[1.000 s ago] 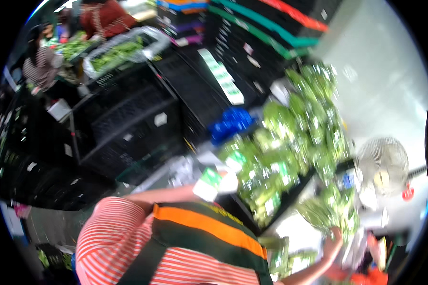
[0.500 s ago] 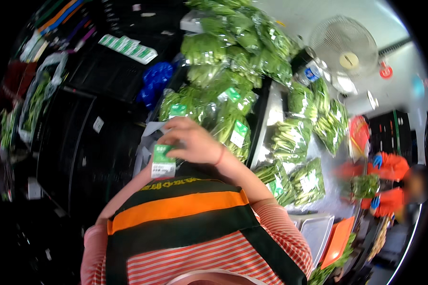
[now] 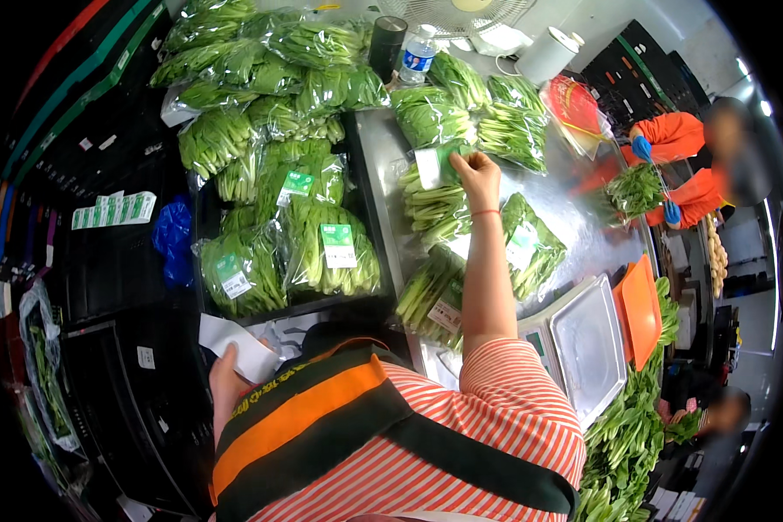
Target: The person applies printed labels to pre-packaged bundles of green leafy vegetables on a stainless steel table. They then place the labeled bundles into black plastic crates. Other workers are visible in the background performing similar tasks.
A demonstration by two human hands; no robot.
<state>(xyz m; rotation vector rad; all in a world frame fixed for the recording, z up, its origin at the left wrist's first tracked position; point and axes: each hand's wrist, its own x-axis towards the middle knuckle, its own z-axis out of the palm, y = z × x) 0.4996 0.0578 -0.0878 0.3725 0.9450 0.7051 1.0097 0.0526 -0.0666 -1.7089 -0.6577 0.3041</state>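
Observation:
Stretched out over the steel table, my right hand [image 3: 480, 183] pinches a green-and-white label [image 3: 430, 169] by one end. The label hangs above a clear bag of leafy greens [image 3: 433, 209]; I cannot tell if it touches the bag. Close to my apron, my left hand [image 3: 224, 380] grips a white paper strip [image 3: 237, 346], its fingers partly hidden. A black crate [image 3: 357, 157] beside it holds bagged greens [image 3: 331, 248] with green-and-white labels on several bags. More labelled bags [image 3: 535, 244] lie by my right forearm.
A weighing scale [image 3: 588, 348] and orange tray [image 3: 639, 313] stand at right, near loose greens [image 3: 622, 435]. A water bottle [image 3: 418, 54] and dark cylinder [image 3: 386, 45] stand behind. Across the table, a person in orange sleeves [image 3: 696, 183] handles greens. Black crates [image 3: 122, 374] fill the left.
My right hand has moved from beside my left hand, in front of my apron, out to the bags on the right, carrying the label. My view has turned toward the table.

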